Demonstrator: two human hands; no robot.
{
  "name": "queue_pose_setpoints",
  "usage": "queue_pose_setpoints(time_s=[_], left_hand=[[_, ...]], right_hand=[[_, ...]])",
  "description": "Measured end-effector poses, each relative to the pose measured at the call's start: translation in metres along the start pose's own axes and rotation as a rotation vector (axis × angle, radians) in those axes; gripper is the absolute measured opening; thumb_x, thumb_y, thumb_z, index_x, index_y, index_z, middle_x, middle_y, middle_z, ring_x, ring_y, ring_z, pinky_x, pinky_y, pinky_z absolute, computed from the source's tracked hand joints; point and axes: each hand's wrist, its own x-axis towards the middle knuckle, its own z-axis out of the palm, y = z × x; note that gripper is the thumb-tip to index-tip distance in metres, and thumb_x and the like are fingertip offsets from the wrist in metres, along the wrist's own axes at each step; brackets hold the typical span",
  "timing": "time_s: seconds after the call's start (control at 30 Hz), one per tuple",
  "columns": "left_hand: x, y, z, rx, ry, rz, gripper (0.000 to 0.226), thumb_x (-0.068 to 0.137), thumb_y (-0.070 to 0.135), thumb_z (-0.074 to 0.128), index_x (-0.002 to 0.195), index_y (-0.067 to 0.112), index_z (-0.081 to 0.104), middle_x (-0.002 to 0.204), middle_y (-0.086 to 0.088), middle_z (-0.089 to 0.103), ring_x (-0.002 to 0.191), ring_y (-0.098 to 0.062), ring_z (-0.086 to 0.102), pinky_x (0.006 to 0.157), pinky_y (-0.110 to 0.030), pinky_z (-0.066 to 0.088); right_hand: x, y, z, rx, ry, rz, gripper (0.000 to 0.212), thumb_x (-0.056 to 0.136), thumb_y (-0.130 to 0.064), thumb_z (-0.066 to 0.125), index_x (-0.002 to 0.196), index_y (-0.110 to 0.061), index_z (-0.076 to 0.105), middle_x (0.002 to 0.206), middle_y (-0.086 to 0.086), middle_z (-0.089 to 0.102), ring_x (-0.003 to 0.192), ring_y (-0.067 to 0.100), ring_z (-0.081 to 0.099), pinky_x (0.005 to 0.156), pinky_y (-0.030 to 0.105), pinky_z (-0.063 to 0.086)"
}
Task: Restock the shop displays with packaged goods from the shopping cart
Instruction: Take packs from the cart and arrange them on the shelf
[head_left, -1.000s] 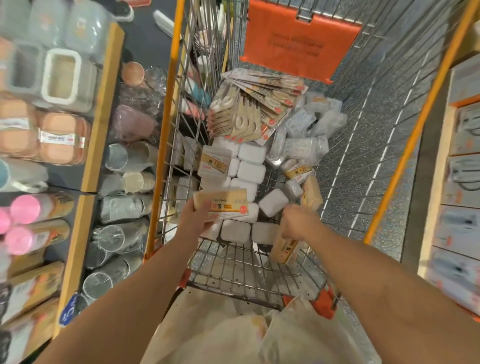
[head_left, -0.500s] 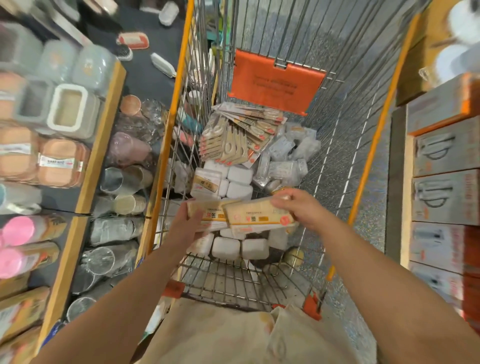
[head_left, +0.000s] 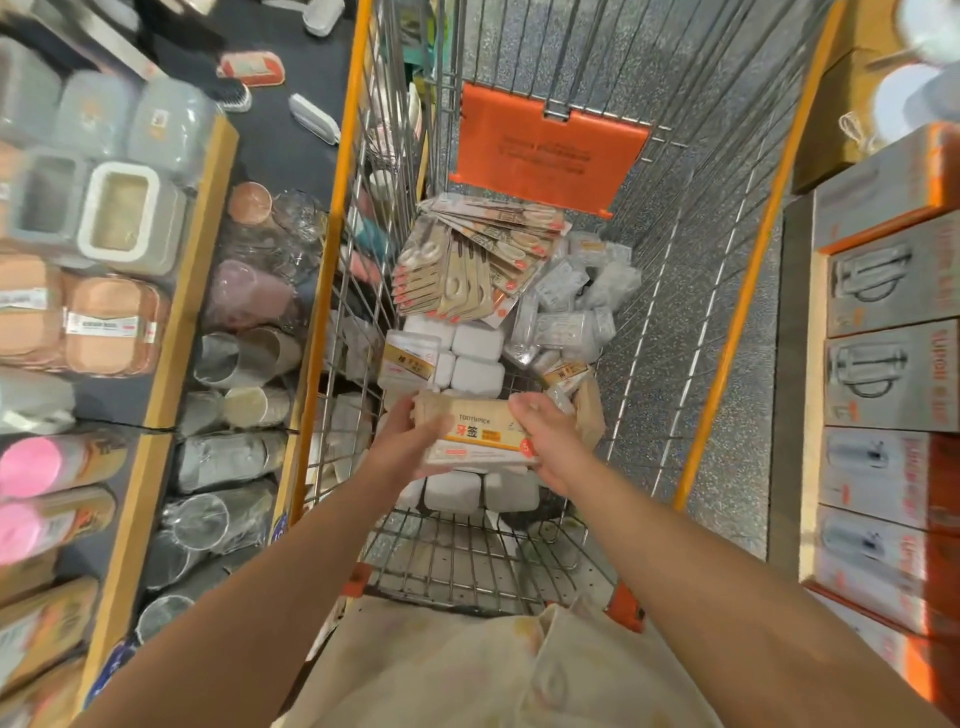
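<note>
Both hands are over the shopping cart (head_left: 737, 291), and between them they've got a toothpick pack (head_left: 480, 434), beige with "TOOTHPICK" printed on the front and an orange stripe. The left hand (head_left: 402, 441) grips the pack's left end, fingers wrapped over the top edge. The right hand (head_left: 545, 436) grips the right end the same way, so each grip is curled onto the pack. There seems to be more than one pack stacked there, though I can't tell how many.

The pack sits above the cart's near end, right over a bunch of white boxes (head_left: 475, 358) lying on the wire floor. Further up the cart there's a fanned pile of flat carded packets (head_left: 467, 260), and just to the right of those a heap of clear plastic packs (head_left: 571, 312). An orange flap (head_left: 545, 150) hangs on the far wall.

Left of the cart, shelves (head_left: 171, 312) hold plastic containers and cups. On the right, grey-and-orange boxes (head_left: 883, 374) are stacked up.
</note>
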Motion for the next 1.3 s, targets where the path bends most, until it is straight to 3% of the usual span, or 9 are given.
queue_pose_setpoints(time_s=[0.07,0.17,0.3,0.43,0.6,0.83,0.97,1.1,1.3], left_hand=[[0.003,-0.004,-0.002,0.034,-0.004,-0.028,0.077,0.071,0.025,0.083,0.136,0.021,0.042,0.116,-0.007,0.066,0.096,-0.024,0.070,0.068,-0.033,0.060],[0.009,-0.011,-0.001,0.072,0.046,-0.018,0.054,0.087,0.008,0.071,0.131,0.020,0.042,0.109,-0.003,0.065,0.089,-0.018,0.069,0.061,-0.024,0.058],[0.016,-0.018,-0.005,0.048,0.079,-0.053,0.050,0.085,0.010,0.073,0.127,0.014,0.046,0.112,-0.010,0.068,0.090,-0.020,0.071,0.064,-0.026,0.059],[0.020,-0.021,-0.010,0.058,0.084,-0.049,0.027,0.090,-0.001,0.064,0.113,0.008,0.055,0.095,-0.004,0.075,0.078,-0.015,0.073,0.059,-0.026,0.059],[0.029,-0.025,-0.017,0.065,0.159,-0.104,0.045,0.090,0.008,0.068,0.124,0.023,0.044,0.103,-0.003,0.066,0.084,-0.020,0.068,0.060,-0.028,0.058],[0.028,-0.025,-0.024,0.077,0.144,-0.096,0.034,0.090,0.008,0.068,0.116,0.022,0.052,0.109,-0.008,0.068,0.089,-0.022,0.070,0.060,-0.026,0.058],[0.019,-0.018,-0.024,0.058,0.080,-0.084,0.042,0.087,0.006,0.072,0.123,0.012,0.050,0.120,-0.017,0.066,0.097,-0.027,0.071,0.074,-0.035,0.061],[0.005,0.001,-0.012,0.051,0.139,-0.024,0.036,0.091,0.005,0.066,0.119,0.018,0.046,0.104,-0.004,0.066,0.086,-0.016,0.067,0.057,-0.019,0.057],[-0.020,0.017,-0.006,-0.014,0.214,0.125,0.057,0.083,0.016,0.077,0.132,0.014,0.048,0.125,-0.013,0.062,0.109,-0.034,0.065,0.096,-0.054,0.052]], right_hand=[[0.005,0.006,-0.002,-0.013,0.092,-0.044,0.035,0.094,-0.045,0.059,0.117,-0.019,0.054,0.106,0.004,0.063,0.090,0.020,0.065,0.079,0.038,0.057],[0.017,0.017,-0.014,0.192,0.449,-0.162,0.057,0.079,-0.048,0.071,0.122,-0.016,0.052,0.118,0.006,0.062,0.106,0.027,0.062,0.093,0.047,0.052],[0.025,0.031,-0.021,0.114,0.788,0.063,0.094,0.081,-0.052,0.072,0.153,-0.016,0.023,0.152,0.012,0.033,0.134,0.035,0.040,0.106,0.048,0.039],[0.044,0.039,-0.018,0.095,0.839,0.110,0.094,0.082,-0.048,0.073,0.154,-0.020,0.020,0.154,0.019,0.031,0.135,0.040,0.041,0.107,0.051,0.038],[0.073,0.035,-0.020,-0.070,1.009,0.233,0.070,0.080,-0.039,0.077,0.133,-0.006,0.044,0.132,0.020,0.053,0.122,0.038,0.053,0.099,0.045,0.045],[0.067,0.029,-0.032,-0.208,0.982,0.245,0.049,0.101,-0.036,0.051,0.131,0.003,0.048,0.132,0.021,0.055,0.121,0.037,0.054,0.094,0.039,0.042],[0.040,0.037,-0.027,-0.074,0.964,0.142,0.044,0.096,-0.041,0.057,0.115,-0.001,0.059,0.119,0.021,0.063,0.106,0.037,0.061,0.080,0.036,0.044],[0.007,0.036,-0.025,0.091,0.846,0.017,0.039,0.089,-0.044,0.067,0.092,-0.006,0.062,0.094,0.014,0.067,0.085,0.032,0.063,0.072,0.041,0.052],[-0.042,0.001,-0.033,0.250,0.466,-0.213,0.012,0.095,-0.024,0.063,0.088,-0.015,0.064,0.082,0.002,0.067,0.071,0.015,0.062,0.065,0.031,0.050]])
